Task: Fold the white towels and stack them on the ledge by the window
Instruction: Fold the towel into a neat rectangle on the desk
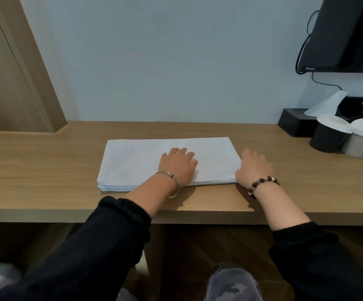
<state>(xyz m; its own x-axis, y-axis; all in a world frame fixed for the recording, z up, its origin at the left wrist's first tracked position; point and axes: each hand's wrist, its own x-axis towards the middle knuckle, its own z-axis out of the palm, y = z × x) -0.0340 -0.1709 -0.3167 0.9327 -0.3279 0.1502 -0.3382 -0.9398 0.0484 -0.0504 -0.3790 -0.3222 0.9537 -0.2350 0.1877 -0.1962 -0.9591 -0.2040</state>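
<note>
No legible text; television logo (310,68) blurred.

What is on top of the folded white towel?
The left hand rests flat on the towel; the right hand is at its right edge. Cloth beneath the palm is hidden.

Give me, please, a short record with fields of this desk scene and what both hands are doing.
towel: white, folded into a long rectangle, lying flat on the desk
left grip: rests flat on the towel, fingers straight
right grip: at the towel's right end, blurred; hold unclear
lidded cups: two, side by side at the desk's right end
stacking: not yet done; no window ledge in view
</note>
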